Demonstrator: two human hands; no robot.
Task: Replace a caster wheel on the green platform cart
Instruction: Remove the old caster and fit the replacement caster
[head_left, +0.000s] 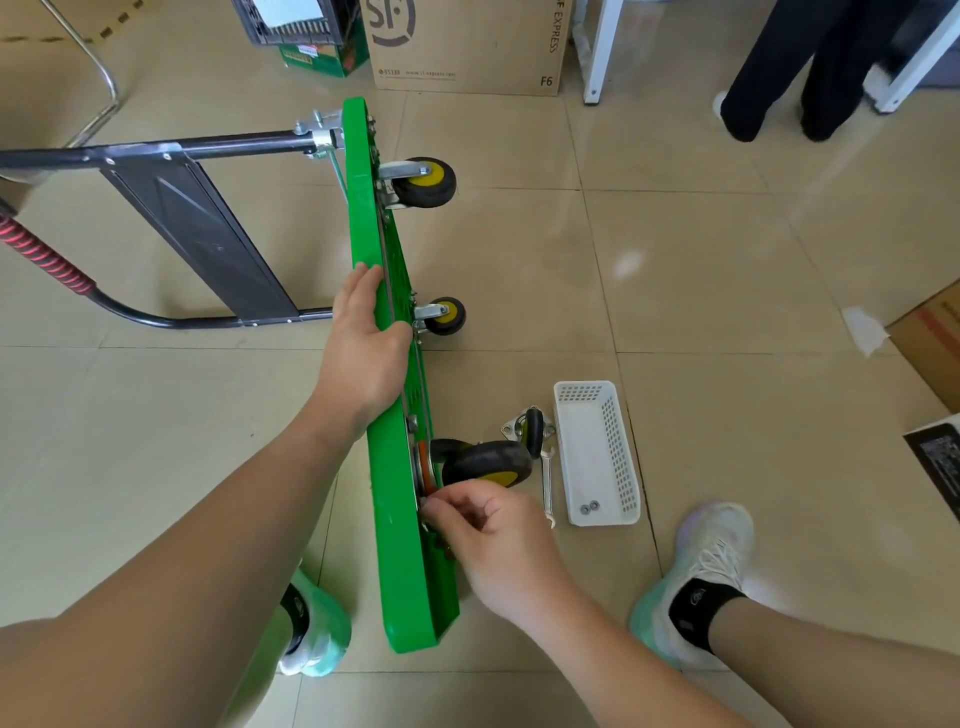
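Right hand (488, 525) pinches fastener (423, 502); left hand (363, 338) grips edge-up cart (362, 208) running away, wheels (425, 183) rightward.

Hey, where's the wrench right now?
In the head view, the wrench lies on the floor right of the green cart, between the cart's nearest wheel and the white basket, beside the loose caster.

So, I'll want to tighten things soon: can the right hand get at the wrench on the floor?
Probably yes. The wrench lies uncovered beside the right hand, between the mounted wheel and the white basket, though it pinches a fastener at the cart.
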